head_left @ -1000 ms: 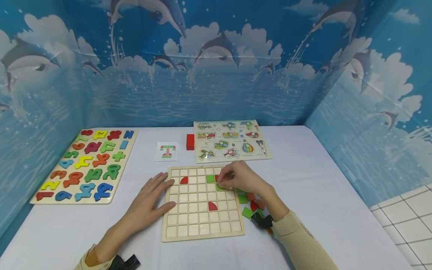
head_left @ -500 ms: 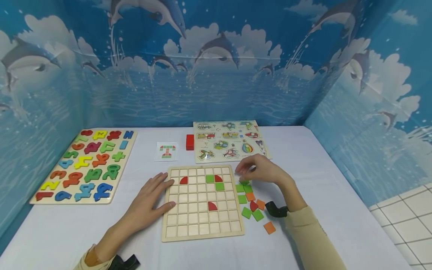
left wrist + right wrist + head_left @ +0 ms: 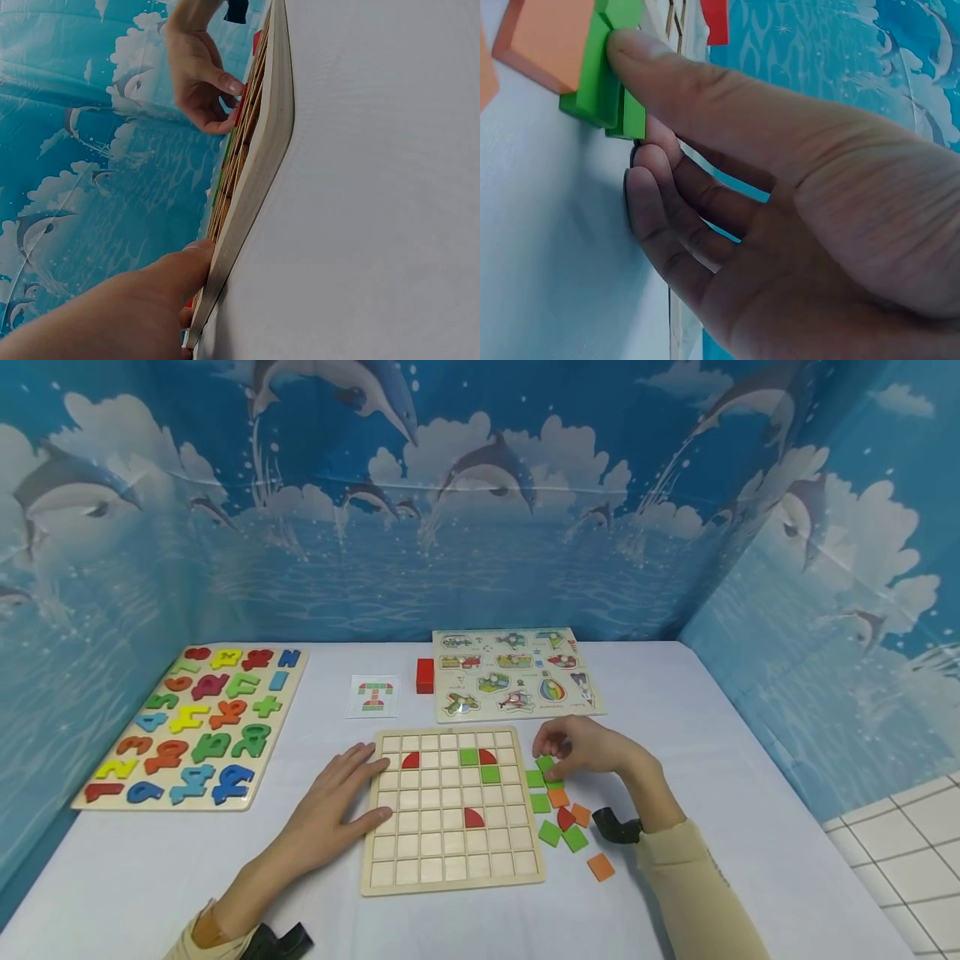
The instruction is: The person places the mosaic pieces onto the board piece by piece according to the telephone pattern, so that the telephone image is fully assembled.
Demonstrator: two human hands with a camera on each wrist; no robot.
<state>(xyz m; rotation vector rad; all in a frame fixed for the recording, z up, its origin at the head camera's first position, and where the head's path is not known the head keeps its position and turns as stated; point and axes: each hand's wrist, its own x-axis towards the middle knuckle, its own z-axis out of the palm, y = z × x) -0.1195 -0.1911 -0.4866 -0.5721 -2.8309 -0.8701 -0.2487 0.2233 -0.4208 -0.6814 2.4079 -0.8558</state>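
A wooden grid board lies flat, bearing red quarter-circle tiles and two green square tiles. My left hand rests along its left edge with fingers extended; the left wrist view shows the thumb against the rim. Just beyond the board's right edge, my right hand pinches a green square tile at the top of a loose pile. In the right wrist view the thumb presses a green tile, and the curled fingers sit on its other side.
Loose green and orange tiles and a red quarter-circle lie right of the board. Behind it are a pattern card, a red block and a vehicle puzzle. A number puzzle stands left. A dolphin-printed curtain borders the table.
My right hand has moved right, off the board to the loose pile, leaving a red quarter-circle beside the green tiles on the grid. Its fingers have come down onto a green tile. My left hand stays put.
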